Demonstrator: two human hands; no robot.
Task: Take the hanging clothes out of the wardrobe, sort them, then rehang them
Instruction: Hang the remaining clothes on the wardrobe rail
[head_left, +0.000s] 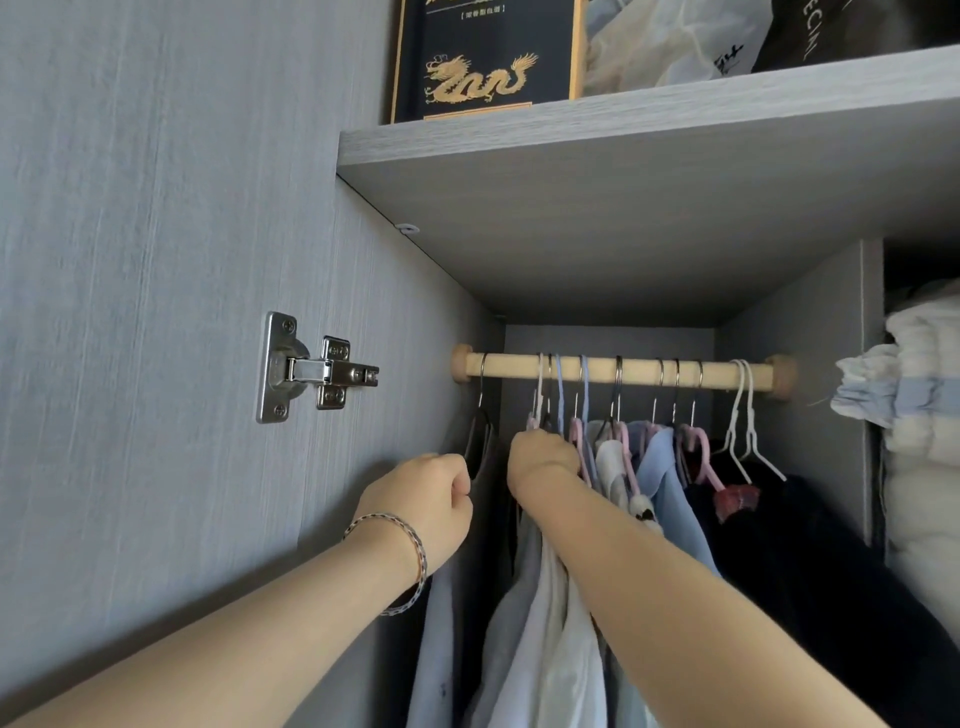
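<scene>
A wooden rail (623, 370) spans the wardrobe, with several hangers hooked on it. Light shirts (550, 613), a pale blue garment (670, 499) and dark clothes (810, 571) hang below. My right hand (540, 460) reaches in under the rail and grips a bunch of pink and white hangers (543, 410) at their necks. My left hand (431, 504), with a bracelet on the wrist, is curled next to a black hanger (478, 447) at the rail's left end; whether its fingers hold that hanger is hidden. Two bare white hangers (743, 415) hang at the right end.
A grey shelf (623, 171) sits right above the rail, carrying a black box with a gold dragon (483, 57) and bags. The wardrobe's left wall has a metal hinge (311, 366). Folded bedding (914, 395) fills the compartment to the right.
</scene>
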